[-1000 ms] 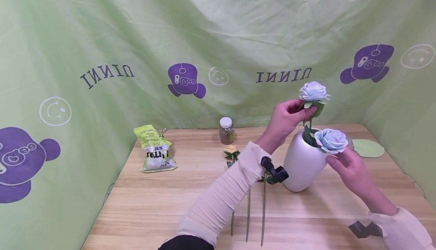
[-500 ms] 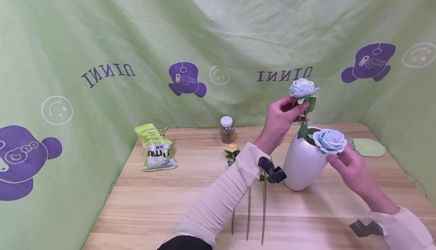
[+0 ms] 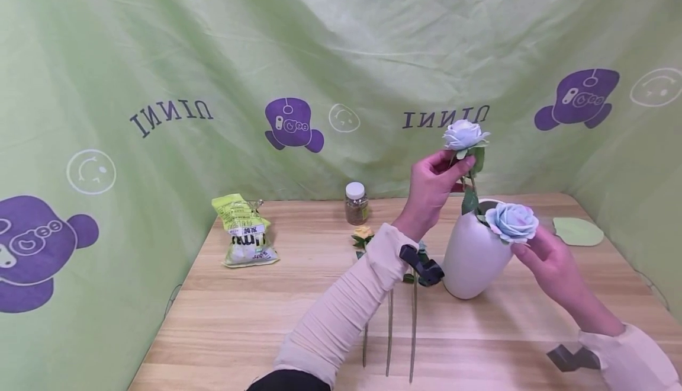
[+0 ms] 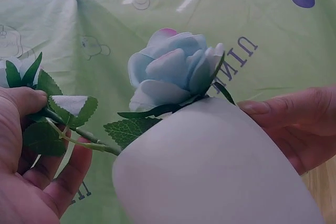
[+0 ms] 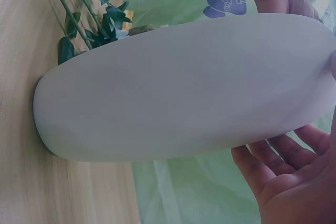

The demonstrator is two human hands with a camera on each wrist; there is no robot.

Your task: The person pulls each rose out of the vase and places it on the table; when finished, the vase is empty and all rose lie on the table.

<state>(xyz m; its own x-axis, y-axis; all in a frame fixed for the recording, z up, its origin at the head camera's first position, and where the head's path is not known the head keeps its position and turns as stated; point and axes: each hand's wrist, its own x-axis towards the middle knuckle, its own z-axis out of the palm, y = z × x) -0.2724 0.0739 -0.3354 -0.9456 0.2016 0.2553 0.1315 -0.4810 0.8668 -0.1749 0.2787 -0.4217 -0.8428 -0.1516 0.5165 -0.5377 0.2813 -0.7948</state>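
Observation:
My left hand (image 3: 429, 188) pinches an artificial pale blue rose (image 3: 465, 135) by its stem just under the bloom. That stem leads down over the mouth of a white vase (image 3: 471, 260), its lower end hidden inside. A second pale blue rose (image 3: 512, 223) leans out over the rim on the right, its head also large in the left wrist view. My right hand (image 3: 551, 266) grips the vase's right side near the top, thumb in front. In the right wrist view the fingers (image 5: 283, 156) curl behind the vase wall.
Left of the vase, several long flower stems (image 3: 412, 332) lie on the wooden table, one with a yellow rose (image 3: 363, 233). Farther back are a white-capped jar (image 3: 356, 204) and a green snack bag (image 3: 246, 234). A pale green mat (image 3: 578, 231) lies right of the vase.
My left hand has moved left and slightly up with the rose, whose stem now leans toward the vase's left rim. The right hand stays on the vase; the second rose shifted slightly left.

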